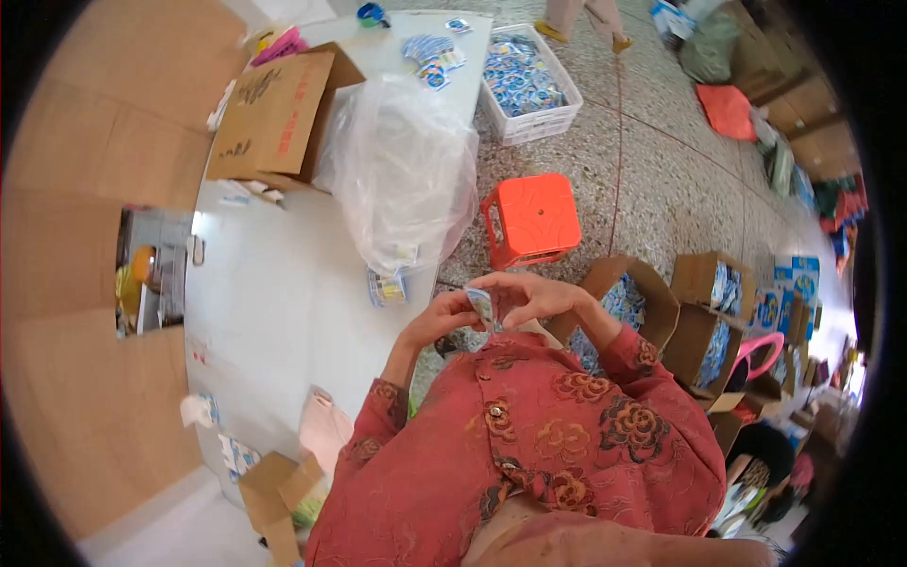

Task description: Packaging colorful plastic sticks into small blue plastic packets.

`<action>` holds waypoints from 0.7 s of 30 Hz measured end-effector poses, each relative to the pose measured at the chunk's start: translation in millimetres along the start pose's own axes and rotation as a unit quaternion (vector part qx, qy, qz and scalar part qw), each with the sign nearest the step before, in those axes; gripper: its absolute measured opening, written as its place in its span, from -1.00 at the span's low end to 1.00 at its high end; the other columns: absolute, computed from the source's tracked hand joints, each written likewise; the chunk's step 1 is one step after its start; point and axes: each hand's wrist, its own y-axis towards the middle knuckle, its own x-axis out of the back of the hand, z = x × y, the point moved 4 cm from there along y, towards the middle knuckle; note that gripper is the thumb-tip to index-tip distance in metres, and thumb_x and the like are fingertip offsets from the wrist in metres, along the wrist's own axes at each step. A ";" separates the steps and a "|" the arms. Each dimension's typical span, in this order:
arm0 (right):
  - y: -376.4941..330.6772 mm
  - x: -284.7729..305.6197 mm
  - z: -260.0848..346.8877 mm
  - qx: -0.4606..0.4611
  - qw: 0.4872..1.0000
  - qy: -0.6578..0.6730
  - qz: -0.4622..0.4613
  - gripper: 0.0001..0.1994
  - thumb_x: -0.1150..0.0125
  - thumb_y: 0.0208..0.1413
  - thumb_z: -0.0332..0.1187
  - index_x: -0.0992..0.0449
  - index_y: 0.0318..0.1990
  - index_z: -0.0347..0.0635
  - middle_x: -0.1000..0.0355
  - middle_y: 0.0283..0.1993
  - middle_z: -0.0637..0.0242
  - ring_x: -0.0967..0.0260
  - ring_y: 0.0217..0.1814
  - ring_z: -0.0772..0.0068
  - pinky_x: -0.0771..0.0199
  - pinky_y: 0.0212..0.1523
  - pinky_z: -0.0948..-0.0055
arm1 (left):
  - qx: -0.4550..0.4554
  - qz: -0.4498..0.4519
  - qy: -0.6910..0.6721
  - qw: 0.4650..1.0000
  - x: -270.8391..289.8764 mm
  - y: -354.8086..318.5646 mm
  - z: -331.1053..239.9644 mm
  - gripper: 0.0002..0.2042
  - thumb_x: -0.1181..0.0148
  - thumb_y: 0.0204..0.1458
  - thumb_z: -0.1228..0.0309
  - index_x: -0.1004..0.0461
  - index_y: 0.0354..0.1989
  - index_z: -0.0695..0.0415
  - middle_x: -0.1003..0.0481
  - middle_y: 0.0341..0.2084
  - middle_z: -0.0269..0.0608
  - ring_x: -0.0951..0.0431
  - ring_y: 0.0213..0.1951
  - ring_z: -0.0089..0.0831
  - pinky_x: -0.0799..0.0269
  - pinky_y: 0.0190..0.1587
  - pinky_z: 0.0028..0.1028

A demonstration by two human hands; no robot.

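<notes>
In front of my chest is a small blue-and-white printed packet (481,304). My left hand (440,318) pinches its left edge, with the fingers curled in. On the other side my right hand (537,297) is bent round it, fingertips at its top edge and thumb near its lower part. On the white table by my left hand lies a small stack of similar packets (387,289), partly under a large clear plastic bag (402,170). More flat packets (434,59) lie spread at the table's far end.
An open cardboard box (274,113) stands on the white table (274,283). A red stool (539,215) and a white crate (539,125) full of packets are on the floor. Cardboard boxes (631,274) of packets stand to my right. Another person's legs (588,14) show at the top.
</notes>
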 end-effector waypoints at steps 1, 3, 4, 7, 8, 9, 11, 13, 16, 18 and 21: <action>0.1 8.8 -2.6 -0.016 0.999 0.046 0.014 -0.30 -0.26 -0.02 -0.42 -0.06 0.28 -0.14 -0.31 -0.21 0.41 -0.27 -0.22 0.57 -0.34 -0.17 0.52 | 0.013 0.038 -0.010 0.999 -5.7 4.4 -6.1 -0.84 -0.05 0.09 0.52 -0.44 -0.17 0.24 -0.51 -0.31 -0.24 -0.52 -0.26 -0.46 -0.45 -0.16 -0.47; -2.3 24.5 2.2 -0.044 0.995 0.080 0.038 -0.34 -0.23 -0.02 -0.49 -0.10 0.27 -0.13 -0.34 -0.16 0.38 -0.29 -0.15 0.57 -0.34 -0.13 0.50 | 0.012 0.043 -0.017 0.999 -16.7 18.2 -17.7 -0.83 -0.05 0.09 0.50 -0.43 -0.15 0.24 -0.50 -0.33 -0.26 -0.52 -0.26 -0.48 -0.45 -0.16 -0.47; -1.8 28.1 4.9 -0.054 0.993 0.082 0.060 -0.34 -0.23 -0.02 -0.49 -0.10 0.27 -0.13 -0.34 -0.16 0.38 -0.29 -0.15 0.57 -0.34 -0.13 0.50 | 0.014 0.064 -0.009 0.998 -19.1 25.5 -19.8 -0.82 -0.06 0.10 0.49 -0.42 -0.14 0.24 -0.50 -0.35 -0.27 -0.52 -0.27 -0.49 -0.45 -0.17 -0.48; 9.8 46.4 20.8 -0.024 0.993 -0.085 0.084 -0.60 -0.19 -0.04 -0.58 -0.39 0.03 -0.20 -0.39 -0.04 0.34 -0.31 -0.07 0.60 -0.36 -0.12 0.51 | 0.011 0.083 -0.015 0.996 -11.7 42.0 -8.0 -0.81 -0.06 0.10 0.48 -0.40 -0.13 0.26 -0.47 -0.35 -0.31 -0.49 -0.25 -0.55 -0.43 -0.18 -0.49; 12.4 52.2 20.2 -0.027 0.991 -0.082 0.098 -0.60 -0.19 -0.04 -0.58 -0.39 0.03 -0.20 -0.39 -0.04 0.34 -0.31 -0.07 0.60 -0.36 -0.12 0.51 | 0.030 0.085 -0.022 0.996 -11.6 47.1 -8.7 -0.80 -0.07 0.09 0.48 -0.40 -0.13 0.26 -0.45 -0.35 -0.33 -0.47 -0.25 -0.57 -0.42 -0.17 -0.49; 15.5 58.1 18.5 -0.027 0.991 -0.093 0.094 -0.64 -0.19 -0.04 -0.57 -0.42 -0.02 -0.22 -0.41 -0.11 0.38 -0.32 -0.11 0.62 -0.36 -0.14 0.53 | 0.004 0.101 0.006 0.995 -2.7 52.0 -2.4 -0.77 -0.08 0.08 0.46 -0.39 -0.09 0.24 -0.45 -0.30 -0.34 -0.43 -0.23 -0.60 -0.39 -0.14 -0.52; 17.8 68.3 9.2 -0.034 0.991 -0.098 0.084 -0.69 -0.20 -0.04 -0.57 -0.44 -0.07 -0.23 -0.44 -0.17 0.41 -0.33 -0.15 0.64 -0.36 -0.15 0.55 | -0.036 -0.016 0.013 0.999 9.5 61.1 -0.4 -0.75 -0.08 0.08 0.45 -0.39 -0.07 0.24 -0.45 -0.28 -0.34 -0.43 -0.21 -0.61 -0.37 -0.12 -0.55; 20.9 85.1 -8.2 -0.104 0.994 0.037 -0.018 -0.73 -0.17 -0.03 -0.61 -0.44 -0.13 -0.19 -0.44 -0.21 0.45 -0.35 -0.17 0.65 -0.34 -0.13 0.61 | -0.038 -0.169 0.048 0.984 36.3 62.0 0.3 -0.66 -0.18 -0.01 0.41 -0.39 -0.02 0.18 -0.46 -0.18 -0.24 -0.42 -0.07 -0.48 -0.30 0.02 -0.51; 22.2 106.0 -25.7 -0.106 0.990 -0.003 -0.097 -0.78 -0.16 0.02 -0.58 -0.44 -0.15 -0.17 -0.44 -0.24 0.48 -0.35 -0.22 0.70 -0.36 -0.19 0.65 | -0.074 -0.303 0.554 0.772 80.1 62.1 5.4 -0.47 -0.29 -0.17 0.36 -0.33 0.07 0.07 -0.33 0.04 -0.07 -0.29 0.11 -0.22 -0.17 0.15 -0.22; 17.3 112.8 -32.3 -0.115 0.985 0.010 -0.131 -0.77 -0.16 0.01 -0.57 -0.44 -0.14 -0.19 -0.45 -0.24 0.48 -0.34 -0.21 0.72 -0.36 -0.19 0.64 | -0.049 -0.269 0.618 0.737 93.3 81.0 13.1 -0.38 -0.32 -0.23 0.32 -0.29 0.11 0.00 -0.20 0.13 -0.05 -0.19 0.18 -0.13 -0.09 0.16 -0.06; 15.2 113.3 -26.7 -0.103 0.971 -0.008 -0.217 -0.77 -0.16 0.00 -0.57 -0.45 -0.14 -0.21 -0.43 -0.26 0.50 -0.33 -0.23 0.74 -0.36 -0.22 0.64 | -0.010 -0.184 0.739 0.648 115.4 107.9 35.3 -0.27 -0.35 -0.29 0.29 -0.20 0.18 -0.11 0.00 0.26 -0.08 -0.03 0.26 -0.05 0.03 0.16 0.16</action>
